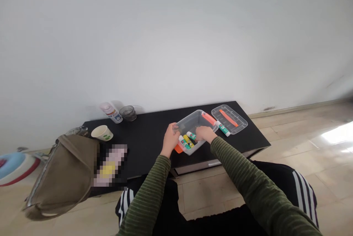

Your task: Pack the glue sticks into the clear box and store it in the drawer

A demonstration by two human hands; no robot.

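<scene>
Gripping the clear box (195, 121) at its left rim with the left hand (170, 138), closed around the edge. Rests, lidless, on the right half of the black desk (149, 134), with an orange clip (209, 119) at its right end. Contains 2 green-and-white glue sticks (184, 142) and 1 yellow stick (188, 140), gathered at the near left part. Reaching over the near right side with the right hand (204, 134), down beside the farther green-and-white stick; cannot tell whether pinching or only touching it.

Blocking that side of the box from view with the hand and striped sleeve (228, 157). Just right of the box, find 1 loose glue stick (223, 128) by the edge of the clear lid (241, 123).

Well apart to the left, see a dark glass (128, 113) and a spray can (111, 112) near the wall (165, 44), then a paper cup (102, 133). At the left end, see a brown bag (68, 173) hiding part of the desk, beside a pixelated patch (110, 166).
</scene>
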